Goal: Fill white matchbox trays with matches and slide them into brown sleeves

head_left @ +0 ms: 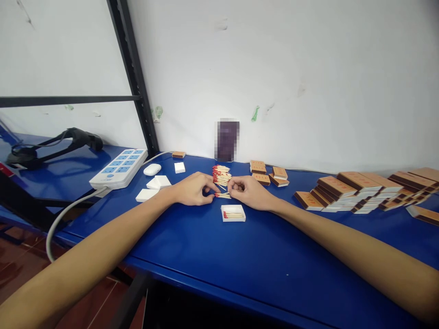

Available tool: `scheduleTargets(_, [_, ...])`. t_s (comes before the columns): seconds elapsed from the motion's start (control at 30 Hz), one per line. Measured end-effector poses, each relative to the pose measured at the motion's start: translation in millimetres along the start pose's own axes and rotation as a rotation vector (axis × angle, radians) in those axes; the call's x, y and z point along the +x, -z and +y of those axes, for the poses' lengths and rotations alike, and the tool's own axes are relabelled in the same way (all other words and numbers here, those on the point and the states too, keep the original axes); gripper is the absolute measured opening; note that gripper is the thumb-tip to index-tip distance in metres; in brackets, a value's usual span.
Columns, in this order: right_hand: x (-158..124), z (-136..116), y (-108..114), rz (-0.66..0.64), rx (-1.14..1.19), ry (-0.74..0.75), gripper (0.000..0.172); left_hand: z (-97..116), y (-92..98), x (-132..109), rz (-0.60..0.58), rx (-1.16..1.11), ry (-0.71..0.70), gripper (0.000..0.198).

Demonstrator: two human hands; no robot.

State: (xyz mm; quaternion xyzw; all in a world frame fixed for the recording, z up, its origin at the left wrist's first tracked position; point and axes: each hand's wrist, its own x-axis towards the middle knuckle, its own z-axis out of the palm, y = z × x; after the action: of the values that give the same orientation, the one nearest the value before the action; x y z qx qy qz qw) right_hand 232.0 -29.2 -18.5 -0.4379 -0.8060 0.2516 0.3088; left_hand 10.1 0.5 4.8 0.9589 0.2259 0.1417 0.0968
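My left hand (192, 188) and my right hand (247, 192) rest on the blue table (192, 256), fingers curled, pinching a small bundle of red-tipped matches (222, 195) between them. Just behind the hands lies a loose pile of matches (221, 176). In front of my right hand sits an open white matchbox tray (233, 213) with a few matches in it.
Empty white trays (152, 187) lie to the left, near a white and blue power strip (120, 168) with its cable. Brown matchbox sleeves (269, 173) sit behind my right hand. Rows of filled matchboxes (360, 189) cover the right side. A wall stands close behind.
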Motion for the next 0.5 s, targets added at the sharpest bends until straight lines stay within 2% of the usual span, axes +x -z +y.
scheduleTargets(0.27, [-0.1, 1.3, -0.1, 0.012, -0.005, 0.014, 0.009, -0.8, -0.3, 0.0, 0.003, -0.011, -0.004, 0.031])
scheduleTargets(0.5, [1.5, 1.3, -1.3, 0.103, -0.096, -0.009, 0.009, -0.8, -0.5, 0.3, 0.020, 0.019, 0.041, 0.032])
